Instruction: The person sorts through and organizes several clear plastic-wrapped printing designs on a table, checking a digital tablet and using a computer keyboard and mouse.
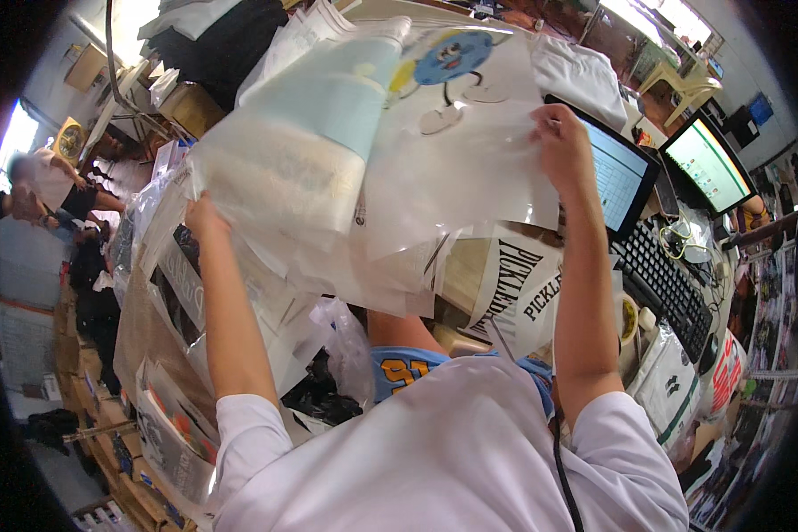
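My left hand (202, 215) grips the left edge of a stack of large translucent printed film sheets (328, 151), held up in front of me. My right hand (560, 133) pinches the right edge of the top clear sheet (470, 168), which bears a blue round cartoon figure (452, 55). The sheets sag between both hands and hide most of the table behind them. One sheet in the stack shows a pale blue block (346, 89) and a speckled cream patch below it.
A laptop (616, 173) and a black keyboard (665, 284) lie to the right, with a monitor (708, 164) beyond. Printed sheets with black lettering (519, 284) lie under the held stack. More prints pile at the left (168, 293). People stand far left (49, 191).
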Motion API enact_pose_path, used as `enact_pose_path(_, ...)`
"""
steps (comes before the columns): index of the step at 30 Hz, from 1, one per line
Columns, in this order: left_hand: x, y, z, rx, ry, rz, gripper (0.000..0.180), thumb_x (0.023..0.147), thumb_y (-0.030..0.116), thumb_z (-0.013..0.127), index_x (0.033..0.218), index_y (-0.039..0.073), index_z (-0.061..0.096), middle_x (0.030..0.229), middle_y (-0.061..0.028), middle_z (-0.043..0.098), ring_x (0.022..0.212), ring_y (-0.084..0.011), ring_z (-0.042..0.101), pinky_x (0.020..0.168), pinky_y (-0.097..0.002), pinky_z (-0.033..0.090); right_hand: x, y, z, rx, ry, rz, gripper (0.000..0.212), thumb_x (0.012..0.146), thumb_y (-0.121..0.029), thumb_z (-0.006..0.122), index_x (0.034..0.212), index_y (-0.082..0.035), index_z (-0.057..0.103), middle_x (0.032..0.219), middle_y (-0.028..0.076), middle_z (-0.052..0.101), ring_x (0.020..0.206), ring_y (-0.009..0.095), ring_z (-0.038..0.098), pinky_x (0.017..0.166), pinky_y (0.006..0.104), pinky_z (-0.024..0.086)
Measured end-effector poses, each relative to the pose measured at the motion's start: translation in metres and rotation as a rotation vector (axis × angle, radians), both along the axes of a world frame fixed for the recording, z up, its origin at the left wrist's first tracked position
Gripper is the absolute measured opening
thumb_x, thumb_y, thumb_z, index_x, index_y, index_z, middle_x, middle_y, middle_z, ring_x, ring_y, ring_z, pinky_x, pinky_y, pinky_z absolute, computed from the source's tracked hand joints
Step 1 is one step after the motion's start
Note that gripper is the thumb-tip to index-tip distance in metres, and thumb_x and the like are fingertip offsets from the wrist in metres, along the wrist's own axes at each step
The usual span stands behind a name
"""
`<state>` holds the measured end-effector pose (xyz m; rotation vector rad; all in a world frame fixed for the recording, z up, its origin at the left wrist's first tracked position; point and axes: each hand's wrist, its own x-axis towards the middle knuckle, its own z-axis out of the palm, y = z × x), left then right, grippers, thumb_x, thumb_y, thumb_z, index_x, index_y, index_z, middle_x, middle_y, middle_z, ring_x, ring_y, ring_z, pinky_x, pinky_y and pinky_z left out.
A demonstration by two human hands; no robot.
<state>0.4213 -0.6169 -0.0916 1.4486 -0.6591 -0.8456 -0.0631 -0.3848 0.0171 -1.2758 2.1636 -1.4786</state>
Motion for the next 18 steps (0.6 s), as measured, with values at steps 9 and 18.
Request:
enact_pose_path(9,0.029,0.016,-0.057,-0.015,-1.153,0.015,0.074,0.084,0.038,0.067,0.141,0.001,0.037,0.140,-0.0212,0.045,0.131,-0.0362,0.039,0.104,-0.0578,0.031,-0.010,0.042,-0.034,0.243,-0.157,0.005,0.036,0.092,-0.008,0.053,0.128,-0.001,0.053,0.082,0.014,0.068,0.063,0.018,0.063,0.055,0.0313,0.049)
enact_pose_path(18,-0.114,0.048,-0.035,0.147,-1.138,-0.527,0.101,0.078,0.070,0.056,0.145,0.000,0.030,0.146,-0.0303,0.032,0.138,-0.0426,0.029,0.110,-0.0561,0.023,-0.004,0.048,-0.043,0.215,-0.113,0.162,0.036,0.092,-0.004,0.055,0.128,-0.006,0.056,0.102,0.012,0.067,0.069,0.015,0.063,0.062,0.0290,0.051)
